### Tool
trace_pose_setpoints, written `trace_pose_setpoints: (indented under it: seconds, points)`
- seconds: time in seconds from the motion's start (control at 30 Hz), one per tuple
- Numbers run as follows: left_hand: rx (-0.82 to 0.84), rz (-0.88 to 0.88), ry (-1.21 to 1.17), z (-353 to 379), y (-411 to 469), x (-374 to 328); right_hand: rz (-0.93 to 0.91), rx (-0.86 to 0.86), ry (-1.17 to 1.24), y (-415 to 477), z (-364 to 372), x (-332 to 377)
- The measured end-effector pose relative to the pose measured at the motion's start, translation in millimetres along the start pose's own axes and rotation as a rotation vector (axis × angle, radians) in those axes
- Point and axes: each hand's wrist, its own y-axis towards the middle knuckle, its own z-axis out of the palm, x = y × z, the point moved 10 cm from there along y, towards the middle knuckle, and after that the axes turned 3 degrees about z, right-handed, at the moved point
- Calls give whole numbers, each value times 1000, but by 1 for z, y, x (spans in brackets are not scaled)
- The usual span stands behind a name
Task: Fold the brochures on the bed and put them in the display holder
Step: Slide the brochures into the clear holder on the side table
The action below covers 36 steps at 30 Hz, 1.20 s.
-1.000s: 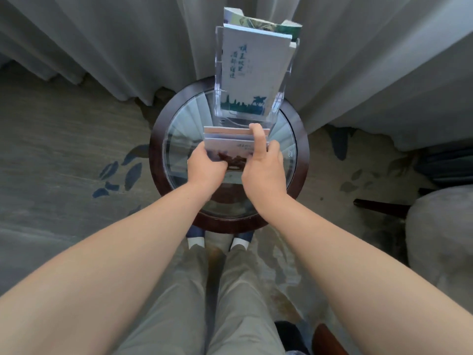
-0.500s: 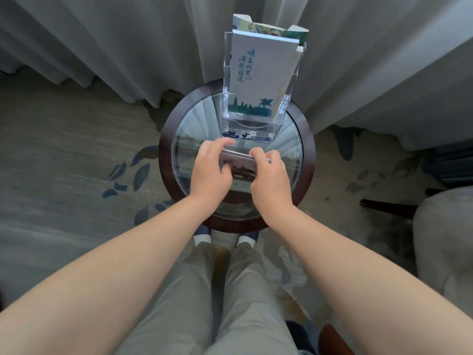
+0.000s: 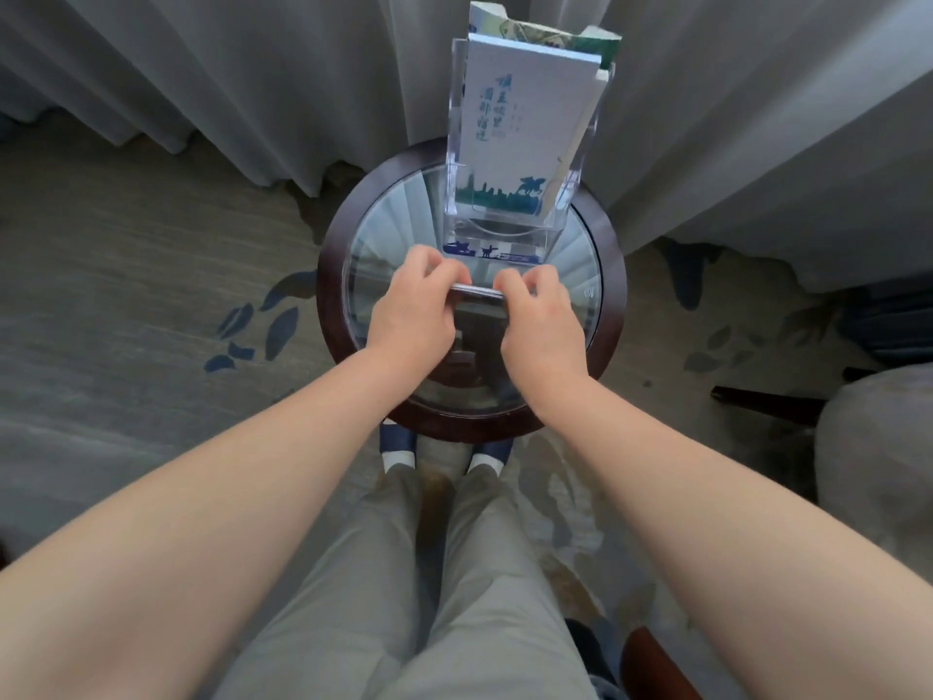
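A clear acrylic display holder point(image 3: 454, 144) stands at the back of a round glass-topped side table point(image 3: 613, 300). White brochures with blue lettering point(image 3: 520, 123) fill it, and a green-printed one point(image 3: 535, 32) sticks up behind them. My left hand point(image 3: 411, 310) and my right hand point(image 3: 542, 320) both pinch the top edge of a folded brochure point(image 3: 479, 292). It is held just in front of the holder's base, seen nearly edge-on. Most of it is hidden behind my fingers.
Grey curtains point(image 3: 252, 68) hang right behind the table. Patterned carpet point(image 3: 151, 295) lies on the left. An upholstered seat point(image 3: 873, 447) with a dark leg stands at the right. My legs and feet point(image 3: 399, 454) are at the table's near edge.
The brochure tipped from facing me to nearly edge-on. My left hand's fingers came over its top edge, and my right index finger, earlier stretched along it, curled in.
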Motion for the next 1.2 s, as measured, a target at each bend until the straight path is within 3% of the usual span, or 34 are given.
trace_pose_setpoints:
  seconds: [0.17, 0.3, 0.53, 0.97, 1.2]
  points:
    - [-59, 115, 322, -1, 9, -14, -108, -119, -126, 4, -10, 10]
    - [-105, 259, 439, 2, 8, -30, -165, -126, -212, 7, -10, 17]
    - [41, 199, 504, 2, 32, -36, -143, 44, -244, 27, -11, 19]
    - [-76, 272, 597, -98, 112, -108, -192, -45, -266, 103, -137, 38]
    - [-56, 288, 620, -91, 137, -117, -185, -29, -256, 124, -141, 23]
